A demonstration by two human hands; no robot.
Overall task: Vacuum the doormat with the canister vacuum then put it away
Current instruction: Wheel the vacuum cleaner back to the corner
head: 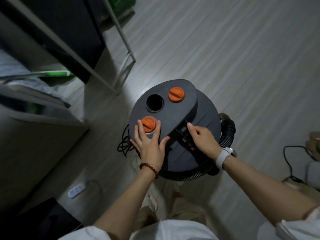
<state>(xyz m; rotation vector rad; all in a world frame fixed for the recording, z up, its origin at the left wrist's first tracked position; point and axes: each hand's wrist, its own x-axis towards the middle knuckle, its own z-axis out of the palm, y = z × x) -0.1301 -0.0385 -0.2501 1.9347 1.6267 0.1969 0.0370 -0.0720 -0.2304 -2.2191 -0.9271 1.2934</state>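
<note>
Left hand (149, 144): flat, fingers spread, grip released, pressing the canister vacuum (173, 122) lid beside an orange knob (148, 124).
Right hand (201, 137): fingers curled into the handle recess (181, 131) (nearer hand for lifting).
Vacuum: upright on floor (242, 58), directly below both hands.
Hose (226, 135): wraps its right side.

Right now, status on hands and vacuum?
Left hand flat beside orange knob. Right hand fingers in handle recess. Hose coiled around canister vacuum.

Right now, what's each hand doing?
Left hand: open, flat on the vacuum lid by an orange knob.
Right hand: fingers curled at the handle recess; grip unclear.
</note>
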